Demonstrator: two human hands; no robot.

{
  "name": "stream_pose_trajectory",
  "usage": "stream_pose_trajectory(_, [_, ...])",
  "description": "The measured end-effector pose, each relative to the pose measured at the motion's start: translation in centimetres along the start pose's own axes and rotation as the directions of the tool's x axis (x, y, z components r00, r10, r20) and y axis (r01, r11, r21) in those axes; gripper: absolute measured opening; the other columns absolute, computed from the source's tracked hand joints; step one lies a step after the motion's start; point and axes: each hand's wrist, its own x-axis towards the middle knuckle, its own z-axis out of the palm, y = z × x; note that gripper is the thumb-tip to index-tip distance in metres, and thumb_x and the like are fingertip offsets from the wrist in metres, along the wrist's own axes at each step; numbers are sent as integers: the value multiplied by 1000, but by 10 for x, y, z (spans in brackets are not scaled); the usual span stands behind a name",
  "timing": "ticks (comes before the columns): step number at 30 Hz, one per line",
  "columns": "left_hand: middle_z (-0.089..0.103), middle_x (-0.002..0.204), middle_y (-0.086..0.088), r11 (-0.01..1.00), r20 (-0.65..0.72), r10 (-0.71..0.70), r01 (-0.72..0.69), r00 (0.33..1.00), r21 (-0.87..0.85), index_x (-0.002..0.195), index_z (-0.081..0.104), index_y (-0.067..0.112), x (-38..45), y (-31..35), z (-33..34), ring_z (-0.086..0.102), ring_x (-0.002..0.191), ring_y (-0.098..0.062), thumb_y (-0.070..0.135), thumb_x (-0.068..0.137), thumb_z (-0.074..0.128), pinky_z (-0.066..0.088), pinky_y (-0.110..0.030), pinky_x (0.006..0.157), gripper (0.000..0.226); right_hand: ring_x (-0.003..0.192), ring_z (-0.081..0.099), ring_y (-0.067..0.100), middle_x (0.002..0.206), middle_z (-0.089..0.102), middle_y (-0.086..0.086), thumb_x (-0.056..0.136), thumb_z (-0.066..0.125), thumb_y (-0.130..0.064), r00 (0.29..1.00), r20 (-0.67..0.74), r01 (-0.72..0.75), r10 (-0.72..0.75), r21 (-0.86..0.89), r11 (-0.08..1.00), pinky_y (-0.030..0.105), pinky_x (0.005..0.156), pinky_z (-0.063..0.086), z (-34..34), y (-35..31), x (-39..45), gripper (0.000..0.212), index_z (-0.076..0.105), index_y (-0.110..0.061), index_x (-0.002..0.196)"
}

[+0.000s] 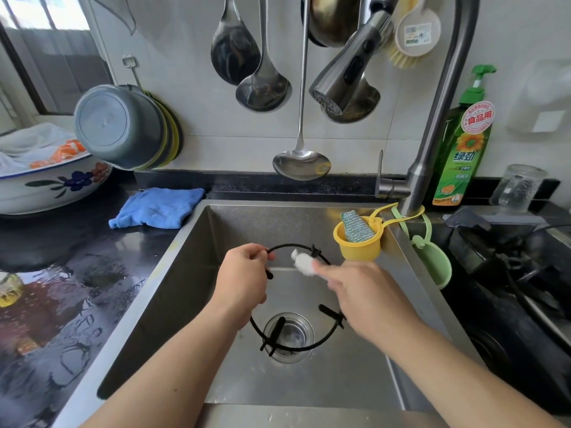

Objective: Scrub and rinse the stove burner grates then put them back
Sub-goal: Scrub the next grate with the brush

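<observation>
A black ring-shaped burner grate (321,338) with short prongs is held above the steel sink (191,261), over the drain (289,336). My left hand (244,279) grips the ring's upper left arc. My right hand (361,291) is blurred and pinches a small white scrubbing pad (304,264) against the ring's upper part. No water runs from the faucet head (346,78).
A yellow holder (358,247) with a green scourer hangs at the sink's right rim, beside a green holder (434,261). Dish soap bottle (460,149) stands behind. The stove (519,273) lies right. Blue cloth (157,208), bowls and wet black counter (55,304) lie left. Ladles hang overhead.
</observation>
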Motion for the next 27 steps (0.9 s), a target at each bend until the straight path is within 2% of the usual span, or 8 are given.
stream_pose_trajectory(1, [64, 88, -9, 1000, 2, -4, 4, 1000, 0, 95, 72, 15, 0, 0, 0, 50, 65, -19, 15, 107, 46, 39, -25, 42, 28, 68, 52, 14, 82, 54, -7, 102, 50, -16, 1000, 5, -1, 1, 4, 1000, 35, 56, 43, 0, -1, -1, 54, 48, -55, 139])
stream_pose_trajectory(4, [61, 85, -10, 1000, 11, -7, 7, 1000, -16, 94, 72, 15, -1, 2, 0, 48, 63, -19, 16, 107, 46, 39, -25, 42, 29, 72, 55, 18, 87, 61, -4, 101, 53, -18, 986, -152, -75, 75, 3, 997, 40, 59, 50, -4, 15, 14, 49, 51, -48, 141])
stream_pose_trajectory(8, [61, 82, -9, 1000, 3, 13, -13, 1000, 18, 94, 72, 15, -2, 1, -1, 50, 62, -19, 17, 107, 46, 39, -26, 43, 30, 65, 48, 10, 75, 49, -11, 103, 52, -19, 999, 3, -38, 38, 30, 999, 30, 52, 39, -1, 1, -2, 49, 49, -51, 140])
stream_pose_trajectory(13, [60, 83, -9, 999, 25, 33, -33, 999, 15, 95, 72, 15, -5, 2, 3, 52, 64, -19, 19, 108, 45, 41, -24, 42, 29, 72, 54, 16, 88, 60, -3, 101, 54, -16, 964, -185, -184, 190, 47, 982, 30, 56, 43, -10, 16, 15, 47, 56, -43, 140])
stream_pose_trajectory(17, [66, 92, -9, 999, -3, 43, -43, 999, 15, 94, 72, 18, -3, 3, 1, 54, 66, -18, 19, 107, 46, 44, -26, 44, 29, 70, 51, 17, 86, 58, -1, 102, 50, -18, 961, -183, -190, 207, 103, 976, 31, 58, 40, -8, 16, 4, 49, 51, -47, 141])
stream_pose_trajectory(20, [64, 86, -10, 998, -9, 45, -44, 999, 39, 94, 71, 17, -4, 3, 0, 53, 64, -18, 20, 108, 45, 45, -26, 44, 30, 63, 46, 11, 78, 52, -5, 103, 48, -19, 980, -102, -160, 173, 122, 980, 29, 52, 39, -6, 6, 0, 51, 46, -49, 143])
stream_pose_trajectory(25, [62, 80, -8, 995, 13, 77, -78, 997, 68, 95, 71, 16, -9, 5, 4, 49, 52, -18, 19, 108, 45, 41, -23, 40, 30, 76, 51, 23, 94, 63, 5, 101, 50, -17, 973, -149, -167, 177, 74, 983, 37, 65, 49, -5, 11, 15, 52, 47, -48, 144])
stream_pose_trajectory(27, [61, 77, -8, 994, 20, 76, -77, 997, 71, 94, 72, 16, -11, 4, 4, 48, 52, -17, 18, 107, 45, 41, -23, 40, 30, 71, 50, 21, 89, 60, 2, 101, 49, -17, 976, -113, -179, 185, 63, 982, 37, 60, 44, -4, 12, 8, 52, 47, -48, 144])
